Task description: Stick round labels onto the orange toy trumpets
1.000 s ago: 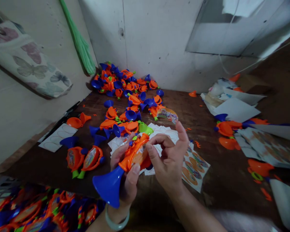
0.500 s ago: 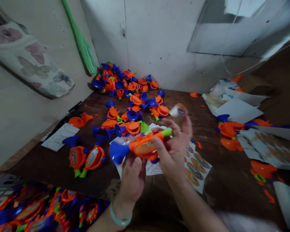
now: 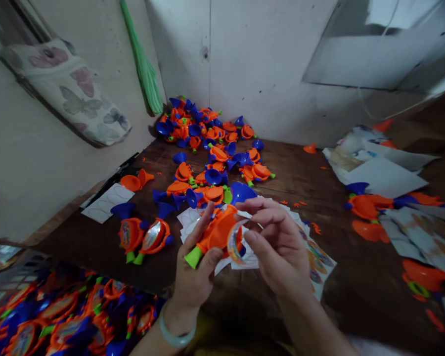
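Observation:
My left hand (image 3: 196,272) grips an orange toy horn (image 3: 217,232) with a green mouthpiece pointing down-left and a blue bell pointing away. My right hand (image 3: 278,242) pinches a round printed sticker (image 3: 234,242) against the horn's orange side. Sticker sheets (image 3: 313,259) lie on the dark wooden table (image 3: 282,173) right under my hands. Two finished horns (image 3: 143,237) with stickers lie to the left of my hands.
A heap of orange and blue horns (image 3: 207,133) fills the far corner by the white wall. More horns (image 3: 367,205) and paper sheets (image 3: 378,170) lie at the right. A bin of finished horns (image 3: 59,321) sits at the lower left. A peeled backing sheet (image 3: 106,202) lies left.
The horn has been turned end for end: its blue bell pointed toward me, now it points away. The sticker was held up above the horn and is now at its side.

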`<control>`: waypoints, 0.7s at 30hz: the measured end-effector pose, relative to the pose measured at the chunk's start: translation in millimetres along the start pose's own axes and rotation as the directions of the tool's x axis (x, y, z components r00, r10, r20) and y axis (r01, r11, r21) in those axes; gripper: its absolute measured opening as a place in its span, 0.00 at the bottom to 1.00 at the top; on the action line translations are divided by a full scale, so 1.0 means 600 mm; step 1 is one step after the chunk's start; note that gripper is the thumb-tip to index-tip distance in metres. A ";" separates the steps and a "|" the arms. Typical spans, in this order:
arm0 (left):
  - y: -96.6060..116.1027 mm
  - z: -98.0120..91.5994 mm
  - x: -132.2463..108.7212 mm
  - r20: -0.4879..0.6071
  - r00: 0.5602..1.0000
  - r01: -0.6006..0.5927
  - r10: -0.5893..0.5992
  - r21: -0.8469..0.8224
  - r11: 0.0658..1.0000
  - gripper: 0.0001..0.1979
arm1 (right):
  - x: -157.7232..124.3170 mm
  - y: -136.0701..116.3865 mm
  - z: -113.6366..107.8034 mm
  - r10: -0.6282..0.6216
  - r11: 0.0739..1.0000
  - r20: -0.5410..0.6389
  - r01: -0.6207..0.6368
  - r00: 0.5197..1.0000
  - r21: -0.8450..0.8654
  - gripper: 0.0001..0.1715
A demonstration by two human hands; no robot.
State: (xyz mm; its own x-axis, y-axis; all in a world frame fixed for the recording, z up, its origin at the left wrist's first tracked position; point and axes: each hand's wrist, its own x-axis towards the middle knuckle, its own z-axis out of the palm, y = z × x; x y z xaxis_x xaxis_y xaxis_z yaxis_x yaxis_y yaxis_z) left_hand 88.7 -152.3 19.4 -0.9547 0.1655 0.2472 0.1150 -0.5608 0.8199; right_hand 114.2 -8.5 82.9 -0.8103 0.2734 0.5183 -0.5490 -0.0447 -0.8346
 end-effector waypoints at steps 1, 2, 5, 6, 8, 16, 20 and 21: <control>0.003 0.001 0.003 -0.005 1.000 -0.003 0.002 -0.051 0.999 0.28 | 0.004 0.001 0.000 0.025 1.000 -0.038 -0.025 0.999 0.005 0.07; 0.006 0.002 0.005 -0.006 1.000 -0.008 0.007 -0.073 0.997 0.29 | 0.007 0.002 0.002 0.046 0.999 -0.058 -0.046 0.997 0.001 0.09; 0.011 -0.001 0.006 0.025 0.999 -0.047 0.047 -0.032 0.998 0.31 | 0.004 0.005 0.013 0.062 0.997 -0.100 -0.066 0.993 -0.039 0.15; 0.011 -0.003 0.005 0.041 0.997 -0.062 0.063 -0.013 0.998 0.32 | 0.001 0.006 0.018 0.048 0.996 -0.114 -0.056 0.992 -0.068 0.17; 0.009 -0.008 0.001 0.067 0.994 -0.089 0.088 0.015 0.996 0.32 | -0.006 0.008 0.026 0.009 0.991 -0.133 -0.027 0.991 -0.131 0.20; -0.001 -0.012 -0.004 0.021 0.994 -0.113 0.111 0.108 0.988 0.31 | -0.022 0.028 0.036 -0.114 0.972 -0.132 0.083 0.985 -0.220 0.27; -0.002 -0.011 -0.006 0.029 0.994 -0.112 0.109 0.134 0.985 0.29 | -0.025 0.032 0.036 -0.139 0.966 -0.138 0.103 0.981 -0.239 0.28; -0.003 -0.010 -0.006 0.026 0.994 -0.112 0.110 0.136 0.984 0.28 | -0.025 0.033 0.037 -0.142 0.964 -0.136 0.106 0.980 -0.243 0.28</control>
State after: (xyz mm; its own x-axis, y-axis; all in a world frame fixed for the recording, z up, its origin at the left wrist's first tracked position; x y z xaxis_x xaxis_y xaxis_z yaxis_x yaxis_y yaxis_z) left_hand 90.1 -157.0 14.0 -0.9287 0.1244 0.3492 0.2578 -0.4604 0.8495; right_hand 110.9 -34.5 62.9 -0.6885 0.4053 0.6014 -0.5655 0.2191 -0.7951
